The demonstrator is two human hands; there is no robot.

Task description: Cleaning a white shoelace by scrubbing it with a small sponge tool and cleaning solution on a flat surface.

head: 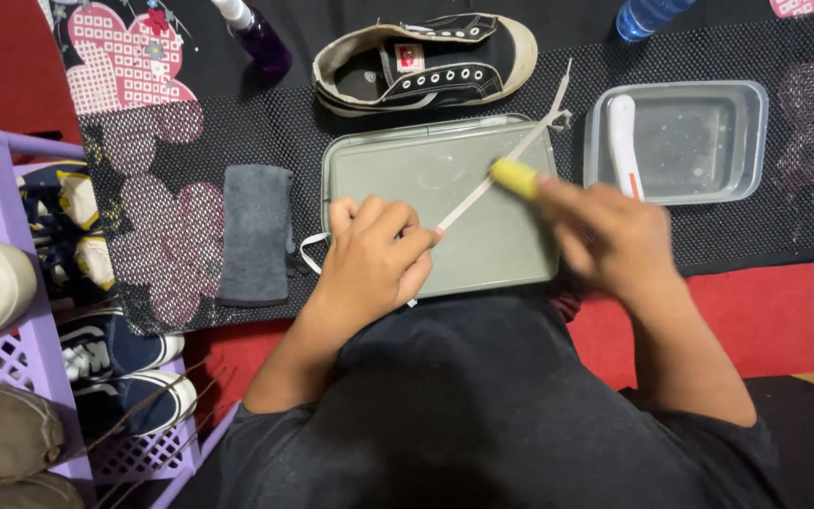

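Our left hand [369, 259] fingers clamped on white shoelace [496, 174], lace running toward 1 o'clock over grey tray [482, 254], right hand [610, 236] gripping yellow sponge [513, 176] on lace

A: Where does the camera sit?

B: On the person's head, the only view there is. It looks almost straight down over the chest, close to the work, with the dark shirt filling the bottom of the picture.

A: Which way does it face?

B: Forward and down. The far side of the scene is at 12 o'clock, where the black shoe [426, 61] lies; the person's body is at 6.

A: What marks the edges?

B: The lilac shoe rack [11, 311] cuts off at 8 to 9 o'clock, the clear tub [756, 141] sits towards 2, and the metal tray [398, 179] lies near the centre, between the left hand [369, 259] and right hand [614, 236].
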